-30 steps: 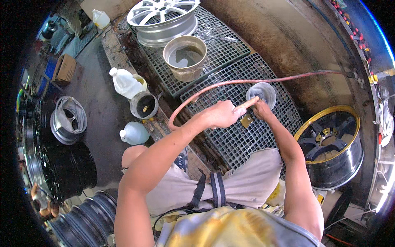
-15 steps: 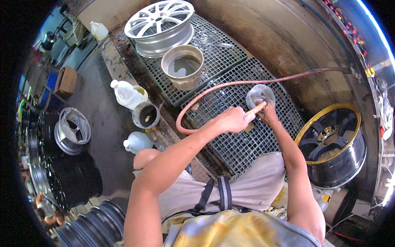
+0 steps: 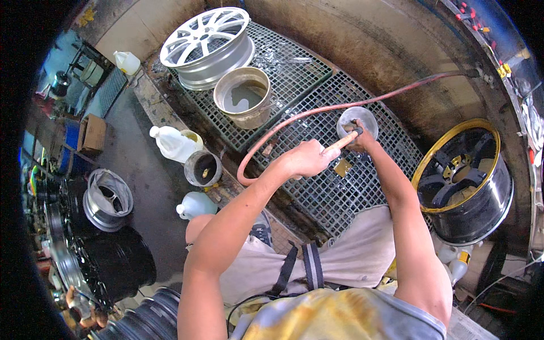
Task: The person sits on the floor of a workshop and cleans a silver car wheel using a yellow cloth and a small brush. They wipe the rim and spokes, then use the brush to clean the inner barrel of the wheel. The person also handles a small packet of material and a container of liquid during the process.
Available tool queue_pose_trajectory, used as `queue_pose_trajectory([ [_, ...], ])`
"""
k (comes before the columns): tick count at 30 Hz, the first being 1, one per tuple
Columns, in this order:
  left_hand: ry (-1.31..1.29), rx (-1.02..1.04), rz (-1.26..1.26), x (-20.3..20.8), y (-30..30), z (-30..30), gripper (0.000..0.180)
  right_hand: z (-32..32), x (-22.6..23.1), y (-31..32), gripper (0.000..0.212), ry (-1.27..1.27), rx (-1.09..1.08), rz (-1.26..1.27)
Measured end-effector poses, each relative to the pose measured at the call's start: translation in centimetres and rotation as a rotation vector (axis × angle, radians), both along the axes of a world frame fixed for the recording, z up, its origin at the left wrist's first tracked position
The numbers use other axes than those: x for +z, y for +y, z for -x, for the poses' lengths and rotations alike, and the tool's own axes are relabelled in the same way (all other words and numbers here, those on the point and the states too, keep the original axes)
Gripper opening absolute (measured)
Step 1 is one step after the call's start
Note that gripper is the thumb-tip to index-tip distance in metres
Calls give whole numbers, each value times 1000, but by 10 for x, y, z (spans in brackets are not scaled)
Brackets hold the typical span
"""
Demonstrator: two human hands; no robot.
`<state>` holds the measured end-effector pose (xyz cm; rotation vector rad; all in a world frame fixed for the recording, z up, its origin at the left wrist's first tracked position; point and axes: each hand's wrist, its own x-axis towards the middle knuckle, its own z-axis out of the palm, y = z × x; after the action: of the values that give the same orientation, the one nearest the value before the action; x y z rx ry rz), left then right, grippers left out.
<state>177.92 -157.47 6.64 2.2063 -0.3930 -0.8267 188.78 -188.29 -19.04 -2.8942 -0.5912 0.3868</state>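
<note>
Tan handle (image 3: 339,146), gold-and-black wheel (image 3: 466,182)

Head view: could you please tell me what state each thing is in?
Left hand: closed around the pale handle
Right hand: at the grey tub, grip unclear
Pot: open, holding murky liquid
White wheel: no tyre
Gold-rimmed wheel: no tyre
Pink hose: curved across the grate
White jug: capped

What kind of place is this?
Probably a workshop for cleaning wheels: a white wheel sits on a grating, a gold-rimmed black wheel is nearby, and a pinkish hose crosses the grating.
</note>
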Motion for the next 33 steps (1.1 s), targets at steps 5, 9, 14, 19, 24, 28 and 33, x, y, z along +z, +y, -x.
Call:
queue_pose_trajectory([
  [5, 66, 37, -25, 15, 6, 6, 76, -20, -37, -9, 76, 118, 96, -34],
  [9, -45, 20, 17, -2, 6, 5, 76, -15, -48, -16, 73, 157, 158, -106],
  [14, 85, 85, 126, 20, 12, 2, 73, 3, -15, -19, 64, 204, 151, -331],
  [19, 166, 208, 175, 19, 22, -5, 57, 43, 85, 6, 44, 526, -459, -947],
  [24, 123, 186, 258, 57, 24, 1, 44, 64, 115, -15, 56, 668, -799, -1788],
  [28, 124, 246, 300, 50, 25, -2, 51, 58, 122, -19, 53, 657, -786, -1970],
  [33, 186, 261, 490, 24, 25, -9, 43, 44, 141, -32, 56, 531, -764, -1931],
])
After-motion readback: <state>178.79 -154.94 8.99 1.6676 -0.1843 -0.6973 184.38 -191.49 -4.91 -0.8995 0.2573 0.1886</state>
